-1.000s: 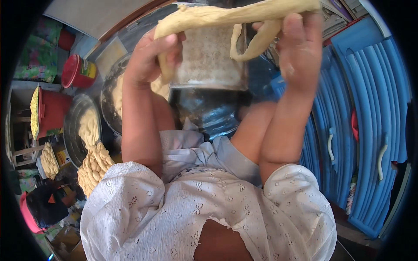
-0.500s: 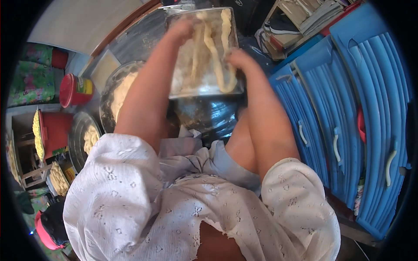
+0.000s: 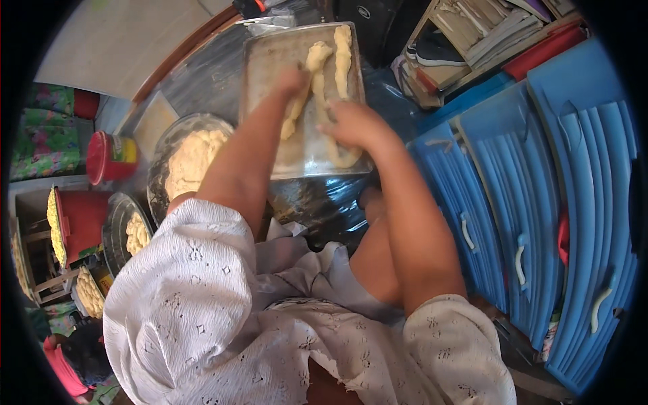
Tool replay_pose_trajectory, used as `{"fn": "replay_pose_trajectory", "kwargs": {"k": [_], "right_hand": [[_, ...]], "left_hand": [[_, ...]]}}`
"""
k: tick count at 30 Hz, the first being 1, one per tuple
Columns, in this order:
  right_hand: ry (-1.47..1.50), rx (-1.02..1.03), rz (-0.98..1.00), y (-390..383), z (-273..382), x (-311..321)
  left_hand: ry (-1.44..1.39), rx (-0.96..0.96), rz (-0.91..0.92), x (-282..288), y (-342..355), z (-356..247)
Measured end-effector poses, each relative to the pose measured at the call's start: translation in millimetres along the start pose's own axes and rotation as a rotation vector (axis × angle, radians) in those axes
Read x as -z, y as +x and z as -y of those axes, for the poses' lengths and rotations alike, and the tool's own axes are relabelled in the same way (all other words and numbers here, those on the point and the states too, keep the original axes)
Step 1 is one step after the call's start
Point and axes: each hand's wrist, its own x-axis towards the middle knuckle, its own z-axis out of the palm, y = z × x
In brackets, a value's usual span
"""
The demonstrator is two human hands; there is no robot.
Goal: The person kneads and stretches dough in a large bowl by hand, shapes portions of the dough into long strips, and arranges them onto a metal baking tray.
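Note:
A rectangular metal baking tray (image 3: 260,57) lies in front of me, with pale dough ropes on it. One finished-looking twisted dough strip (image 3: 343,57) runs along its right side. Left of that, a dough rope (image 3: 317,54) is bunched at its far end and curves round near the tray's front edge. My left hand (image 3: 293,81), slightly blurred, is closed at a dough strand that hangs toward me. My right hand (image 3: 351,125) has its fingers bent round the long dough rope at the middle of the tray; its fingertips partly hide the rope.
A round pan (image 3: 158,169) with a large dough mass stands left of the tray, and a smaller dough pan (image 3: 116,229) lies beyond it. A red tub (image 3: 99,158) is at the left. Blue plastic drawers (image 3: 513,202) line the right, below a shelf of papers (image 3: 486,37).
My right hand has moved left across the tray, and my left hand has come nearer to me. The tray sits lower in view, and the far end of the dough is now bunched.

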Motion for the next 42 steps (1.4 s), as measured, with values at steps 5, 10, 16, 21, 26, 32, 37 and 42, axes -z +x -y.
{"fn": "replay_pose_trajectory", "kwargs": {"k": [5, 10, 16, 21, 26, 32, 37, 42], "right_hand": [[-0.046, 0.032, -0.014, 0, 14, 17], [-0.061, -0.058, -0.064, -14, 15, 37], [-0.006, 0.012, -0.057, -23, 31, 43], [0.007, -0.114, -0.137, -10, -17, 46], [0.062, -0.312, -0.074, -3, -48, 45], [0.094, -0.235, -0.139, -6, -42, 41], [0.144, -0.367, 0.109, 7, -52, 33], [0.166, -0.312, -0.023, 5, -41, 24]], "left_hand": [[-0.580, 0.018, -0.194, 23, 73, 4], [-0.576, 0.275, -0.062, 9, 65, -26], [-0.898, 0.191, 0.187, -4, 48, -32], [-0.825, 0.015, -0.106, -28, -23, -41], [-0.841, 0.004, -0.120, -57, -119, -71], [-0.522, -0.080, -0.058, -65, -156, -79], [-0.352, -0.071, 0.091, -69, -175, -76], [-0.471, 0.033, 0.092, -69, -204, -79]]}}
